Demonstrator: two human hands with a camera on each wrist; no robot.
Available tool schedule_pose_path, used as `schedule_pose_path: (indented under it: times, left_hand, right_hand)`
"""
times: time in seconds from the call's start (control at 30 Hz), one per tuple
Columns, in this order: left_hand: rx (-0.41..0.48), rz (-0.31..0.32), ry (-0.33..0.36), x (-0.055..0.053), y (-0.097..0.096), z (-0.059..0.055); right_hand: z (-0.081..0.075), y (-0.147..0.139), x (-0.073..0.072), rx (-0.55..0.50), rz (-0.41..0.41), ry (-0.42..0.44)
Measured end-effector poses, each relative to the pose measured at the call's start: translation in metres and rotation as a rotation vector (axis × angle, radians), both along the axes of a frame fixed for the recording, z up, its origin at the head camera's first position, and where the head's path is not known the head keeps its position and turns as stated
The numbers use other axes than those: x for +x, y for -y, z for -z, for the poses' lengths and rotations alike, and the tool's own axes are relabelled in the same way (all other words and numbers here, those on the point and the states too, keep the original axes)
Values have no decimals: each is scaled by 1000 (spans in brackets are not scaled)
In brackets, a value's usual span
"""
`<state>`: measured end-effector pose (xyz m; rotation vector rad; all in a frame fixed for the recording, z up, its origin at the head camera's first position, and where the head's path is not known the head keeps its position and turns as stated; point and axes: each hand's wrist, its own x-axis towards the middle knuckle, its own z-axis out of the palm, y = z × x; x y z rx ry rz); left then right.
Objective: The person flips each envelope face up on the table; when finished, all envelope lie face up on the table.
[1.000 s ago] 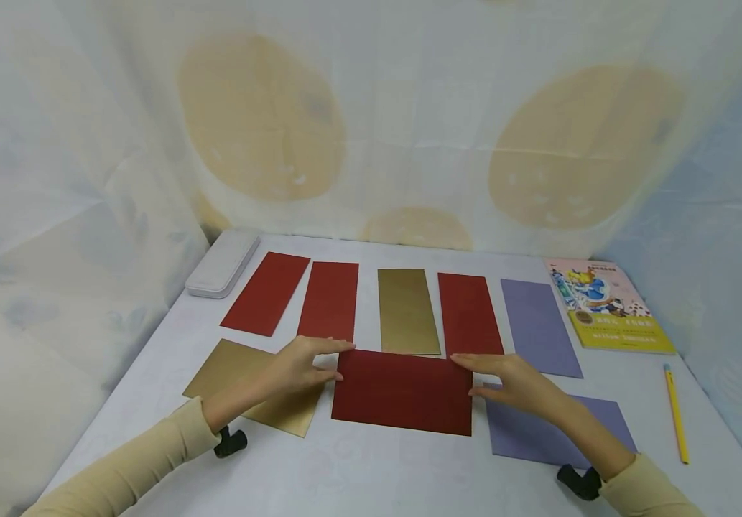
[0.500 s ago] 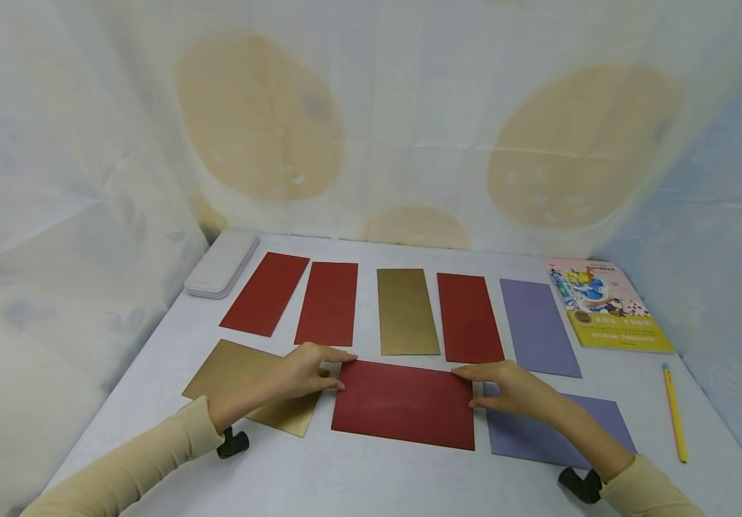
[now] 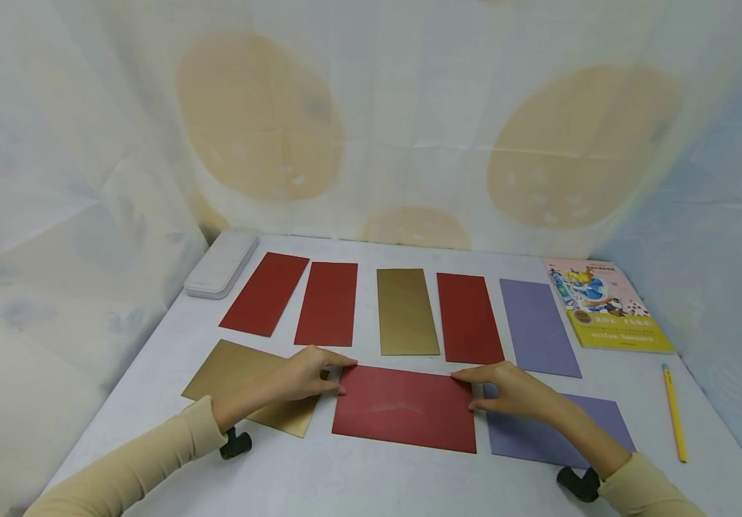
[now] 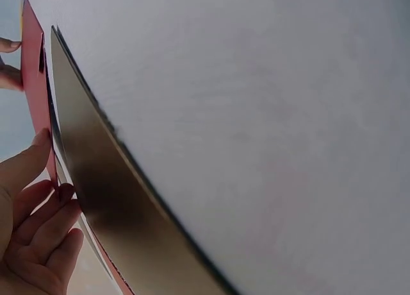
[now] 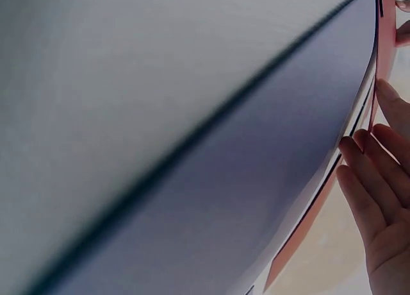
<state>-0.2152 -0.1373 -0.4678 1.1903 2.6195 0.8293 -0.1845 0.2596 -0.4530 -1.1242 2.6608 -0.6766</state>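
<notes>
A flat red rectangular envelope (image 3: pixel 404 409) is held lengthwise between two hands at the middle of the table in the head view. My left hand (image 3: pixel 309 375) pinches its left end near the upper corner, and my right hand (image 3: pixel 496 388) pinches the right end likewise. The left wrist view shows the thumb (image 4: pixel 29 157) on one face of the red envelope (image 4: pixel 37 83) and fingers behind it. Under my left wrist lies a gold envelope (image 3: pixel 241 362). A purple envelope (image 3: pixel 558 431) lies beneath my right wrist.
Behind the hands lie red envelopes (image 3: pixel 328 301), a gold one (image 3: pixel 408 312) and a purple one (image 3: pixel 541 327) in a row. A white case (image 3: pixel 222 262) sits at back left. At right are a picture book (image 3: pixel 610 305) and a yellow pencil (image 3: pixel 674 413).
The red envelope has come slightly toward the person, and both hands with it. Its face looks lighter and glossier now. The near edges of the red envelopes behind it show fully.
</notes>
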Motion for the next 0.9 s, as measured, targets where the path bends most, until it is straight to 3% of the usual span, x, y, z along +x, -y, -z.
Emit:
schedule_pose_path:
  times: [0.37,0.5,0.63,0.73,0.9]
  left_hand:
    - [-16,19,-17,4,1,-1]
    - [-37,9,-18,13,5,-8]
    - [-40,32,22,26,11,-15]
    - [-26,51,45,34,12,-16]
    - [-26,62,23,40,11,-14]
  right_hand:
    - [-5,-2,4,2,25,-21]
    - [-12,0,13,22,25,-9]
    - [-20,4,24,36,6,56]
    - [-24,7,30,41,-7,97]
    - [-23,9,34,49,-21,125]
